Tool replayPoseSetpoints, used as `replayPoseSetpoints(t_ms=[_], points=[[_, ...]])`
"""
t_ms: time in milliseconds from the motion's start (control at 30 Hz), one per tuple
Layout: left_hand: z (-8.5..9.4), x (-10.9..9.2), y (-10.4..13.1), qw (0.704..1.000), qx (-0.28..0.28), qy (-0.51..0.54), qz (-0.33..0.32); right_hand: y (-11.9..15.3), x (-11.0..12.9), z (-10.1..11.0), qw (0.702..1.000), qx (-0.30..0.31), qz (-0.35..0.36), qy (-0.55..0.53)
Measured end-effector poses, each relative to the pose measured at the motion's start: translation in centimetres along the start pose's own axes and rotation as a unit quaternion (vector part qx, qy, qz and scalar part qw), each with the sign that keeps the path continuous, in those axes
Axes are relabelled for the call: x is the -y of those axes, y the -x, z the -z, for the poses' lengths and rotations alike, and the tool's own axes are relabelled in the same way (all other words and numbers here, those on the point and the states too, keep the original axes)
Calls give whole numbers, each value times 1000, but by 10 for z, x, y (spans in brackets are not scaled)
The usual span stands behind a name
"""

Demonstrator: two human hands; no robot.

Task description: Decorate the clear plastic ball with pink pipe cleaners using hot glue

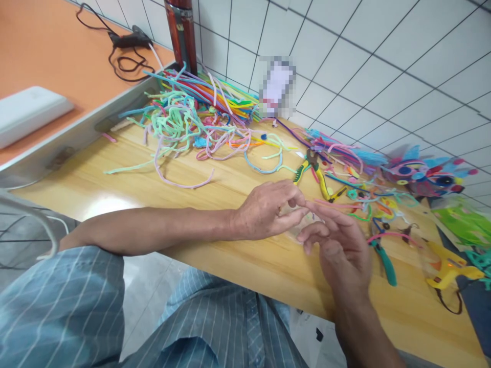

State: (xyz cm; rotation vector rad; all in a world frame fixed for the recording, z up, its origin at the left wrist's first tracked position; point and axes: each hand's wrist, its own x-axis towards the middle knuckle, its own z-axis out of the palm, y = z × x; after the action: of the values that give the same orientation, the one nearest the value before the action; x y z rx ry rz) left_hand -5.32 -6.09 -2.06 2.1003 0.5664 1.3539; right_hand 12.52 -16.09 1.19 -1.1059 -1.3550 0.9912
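Observation:
My left hand (pixel 268 210) is over the middle of the wooden table, thumb and forefinger drawn together in a pinch. Whatever is between those fingertips is too small to make out. Facing it from the right, my right hand (pixel 345 245) has its longest fingers stretched to the left hand's fingertips, the other fingers partly curled and the thumb apart. No object shows clearly in it. Just behind the fingers lie yellow-handled pliers (pixel 325 185) and a thin pink pipe cleaner (pixel 347 206). Green-handled pliers (pixel 385 263) lie right of my right hand, beside a curved pink pipe cleaner (pixel 395 236).
Tangled pipe cleaners (pixel 176 120) and a straight bundle (pixel 222 99) fill the back left, by a dark red flask (pixel 182 36). A blurred phone (pixel 276 87) leans on the tiled wall. At right are a colourful mask-like craft (pixel 425 171) and a yellow glue gun (pixel 450 263).

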Motion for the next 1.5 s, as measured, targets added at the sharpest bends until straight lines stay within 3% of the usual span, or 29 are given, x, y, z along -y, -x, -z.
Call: replayPoseSetpoints(t_ms=[267,500,633,767,867,1133,1367,1500], points=[[-2,2,1,998,-21,52,22,7,-8,0,995,17,45,86],[-2,0,-3,980,-15,140,138,0,0,0,998,7,-7,-65],[0,-8,-5,961,20,187,201,-2,-2,3,996,13,-16,-86],[3,-15,-3,949,55,223,217,-3,-2,3,997,18,-15,-80],[5,-23,-1,954,68,224,190,-5,-1,4,996,5,-20,-91],[10,-39,-1,988,54,144,6,-6,-3,4,992,24,-46,-113],[12,-31,-4,984,105,141,-34,-4,-3,2,989,50,-66,-124],[10,-28,-4,978,107,165,-71,-4,-4,1,985,80,-76,-132]])
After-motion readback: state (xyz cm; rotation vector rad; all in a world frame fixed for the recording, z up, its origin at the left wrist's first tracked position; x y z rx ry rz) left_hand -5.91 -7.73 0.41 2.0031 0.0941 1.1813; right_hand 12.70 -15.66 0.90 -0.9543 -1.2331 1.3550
